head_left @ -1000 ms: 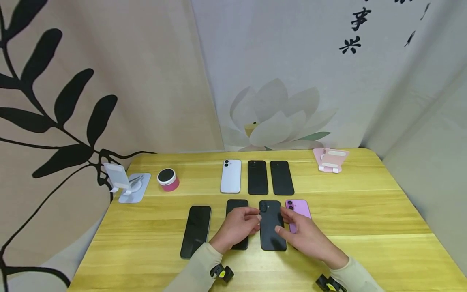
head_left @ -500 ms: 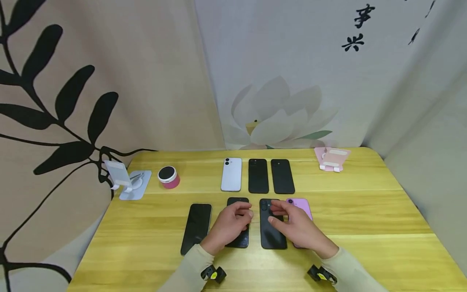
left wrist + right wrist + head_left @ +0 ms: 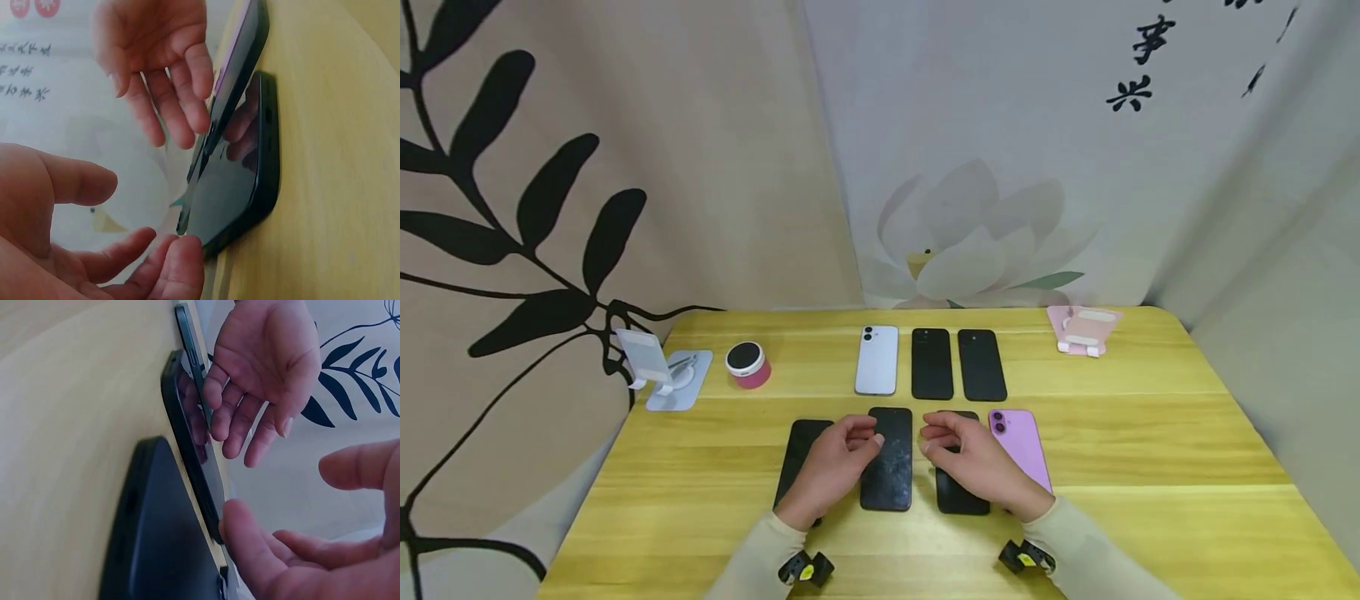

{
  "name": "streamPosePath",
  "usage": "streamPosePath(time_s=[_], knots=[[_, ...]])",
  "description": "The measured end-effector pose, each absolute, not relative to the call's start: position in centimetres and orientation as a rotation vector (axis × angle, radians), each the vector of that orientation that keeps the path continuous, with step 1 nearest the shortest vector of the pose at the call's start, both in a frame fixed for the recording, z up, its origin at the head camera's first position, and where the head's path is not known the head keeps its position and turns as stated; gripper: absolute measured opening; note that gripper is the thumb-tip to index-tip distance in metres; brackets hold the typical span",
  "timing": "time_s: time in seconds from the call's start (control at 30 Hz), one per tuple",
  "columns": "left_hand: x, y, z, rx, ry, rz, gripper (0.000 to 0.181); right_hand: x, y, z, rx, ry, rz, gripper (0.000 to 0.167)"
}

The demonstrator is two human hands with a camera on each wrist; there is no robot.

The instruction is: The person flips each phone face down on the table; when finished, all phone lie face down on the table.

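Observation:
My left hand (image 3: pixel 833 462) hovers over the right side of the leftmost dark phone (image 3: pixel 792 458), its fingertips near the left edge of a second, screen-up phone (image 3: pixel 887 475). Its fingers are loosely bent and hold nothing. My right hand (image 3: pixel 973 458) is above a third, dark phone (image 3: pixel 962 497) and hides much of it, with fingertips pointing at the second phone. Nothing lies between its thumb and fingers. A purple phone (image 3: pixel 1024 447) lies right of that hand. In the left wrist view, the second phone (image 3: pixel 231 175) rests flat below both hands, its glossy screen reflecting fingers.
Behind lie a white phone (image 3: pixel 876 362) and two black phones, one in the middle (image 3: pixel 932 364) and one at right (image 3: pixel 982 367). A white phone stand (image 3: pixel 662 371) and a pink-and-white round jar (image 3: pixel 748 367) are at left. A pink stand (image 3: pixel 1084 329) stands back right.
Both hands have moved left above the front row: the left from the second phone toward the leftmost, the right from the third phone's right edge across it. The phones stay put.

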State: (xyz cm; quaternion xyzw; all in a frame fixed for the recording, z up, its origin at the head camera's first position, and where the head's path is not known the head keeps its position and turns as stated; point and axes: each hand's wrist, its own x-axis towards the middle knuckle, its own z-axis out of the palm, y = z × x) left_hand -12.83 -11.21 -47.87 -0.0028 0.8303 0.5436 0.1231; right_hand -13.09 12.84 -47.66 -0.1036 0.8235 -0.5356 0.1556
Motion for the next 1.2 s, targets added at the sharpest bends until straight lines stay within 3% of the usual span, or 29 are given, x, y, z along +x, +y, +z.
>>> streamPosePath(time_s=[0.37, 1.2], knots=[[-13.1, -12.4, -47.3, -0.057, 2.35, 1.562, 0.053, -13.3, 11.5, -48.2, -0.253, 2.118, -1.655, 0.06], [-12.9, -12.5, -47.1, -0.105, 2.02, 1.785, 0.069, -13.2, 11.6, -48.8, -0.283, 2.18, -1.61, 0.053]])
